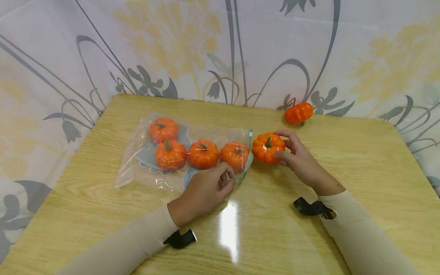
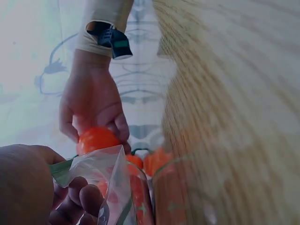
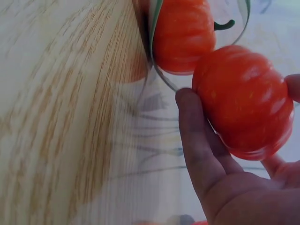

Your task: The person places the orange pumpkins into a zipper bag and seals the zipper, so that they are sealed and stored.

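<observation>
A clear zip bag (image 1: 137, 168) lies on the table with several small orange pumpkins inside, among them one pumpkin (image 1: 235, 154) close to its mouth. My left hand (image 1: 207, 189) pinches the near edge of the bag's green-rimmed opening (image 2: 61, 172) between thumb and fingers. At the mouth, my right hand (image 1: 297, 158) holds another orange pumpkin (image 1: 266, 149) with a green stem, fingers around its right side. In the right wrist view this held pumpkin (image 3: 243, 103) is at the bag's rim, in front of the pumpkin inside (image 3: 185, 35).
One loose pumpkin (image 1: 298, 113) lies on its side at the back of the wooden table (image 1: 371, 172), right of the bag. A white slider (image 1: 250, 133) sits at the far end of the bag's rim. A flower-patterned cloth (image 1: 261, 46) hangs behind the table.
</observation>
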Motion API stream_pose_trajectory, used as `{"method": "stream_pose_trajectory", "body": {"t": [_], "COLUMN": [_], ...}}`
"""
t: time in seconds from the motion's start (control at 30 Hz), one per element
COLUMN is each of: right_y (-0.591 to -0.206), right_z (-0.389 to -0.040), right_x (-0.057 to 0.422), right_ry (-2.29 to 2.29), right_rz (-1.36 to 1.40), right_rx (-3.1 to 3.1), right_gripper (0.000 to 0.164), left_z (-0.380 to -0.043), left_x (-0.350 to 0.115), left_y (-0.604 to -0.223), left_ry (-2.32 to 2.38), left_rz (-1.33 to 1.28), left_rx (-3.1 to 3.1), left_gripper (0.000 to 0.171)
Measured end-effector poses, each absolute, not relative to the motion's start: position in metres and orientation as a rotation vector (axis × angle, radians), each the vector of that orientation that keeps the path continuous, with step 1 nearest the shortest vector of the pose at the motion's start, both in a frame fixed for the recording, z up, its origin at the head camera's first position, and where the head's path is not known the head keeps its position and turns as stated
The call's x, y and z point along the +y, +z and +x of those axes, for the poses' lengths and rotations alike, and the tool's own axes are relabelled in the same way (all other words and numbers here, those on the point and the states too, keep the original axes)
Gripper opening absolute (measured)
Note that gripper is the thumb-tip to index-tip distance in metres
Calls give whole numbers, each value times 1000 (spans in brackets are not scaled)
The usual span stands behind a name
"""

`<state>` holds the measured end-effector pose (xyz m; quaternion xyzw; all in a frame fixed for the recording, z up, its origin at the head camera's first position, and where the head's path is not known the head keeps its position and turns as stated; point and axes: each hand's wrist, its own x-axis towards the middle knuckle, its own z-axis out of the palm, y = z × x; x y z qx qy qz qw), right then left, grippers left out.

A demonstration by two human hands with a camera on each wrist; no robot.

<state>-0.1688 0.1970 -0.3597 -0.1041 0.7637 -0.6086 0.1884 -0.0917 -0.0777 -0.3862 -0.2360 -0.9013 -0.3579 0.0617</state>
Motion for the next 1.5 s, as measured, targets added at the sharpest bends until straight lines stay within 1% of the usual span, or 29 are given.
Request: {"method": "stream_pose_trajectory", "body": {"t": [0.17, 0.4, 0.63, 0.97, 1.27, 1.5], "right_y": [-365, -370, -372, -373, -378, -378], "right_z": [-169, -169, -169, -166, -163, -161], "right_x": [200, 205, 207, 203, 198, 194], "right_ry": [-1724, -1659, -1574, -1395, -1400, -1391], "right_rz": [-340, -450, -552, -606, -631, -628], "right_rx": [2023, 1805, 1749, 1685, 1634, 1636], "right_gripper": [38, 32, 34, 40, 41, 45], "left_z": [-92, -92, -90, -90, -88, -88], "left_x": [-76, -75, -74, -74, -74, -74], "left_y": [-387, -388, -386, -387, -387, -388], "left_ry": [-1085, -1096, -1138, -1198, -1232, -1260], "left_rz": [-716, -723, -721, -734, -767, -805], "left_rx": [-2698, -2694, -2648, -2638, -2648, -2630], "left_gripper": [6, 7, 8, 9, 8, 7]}}
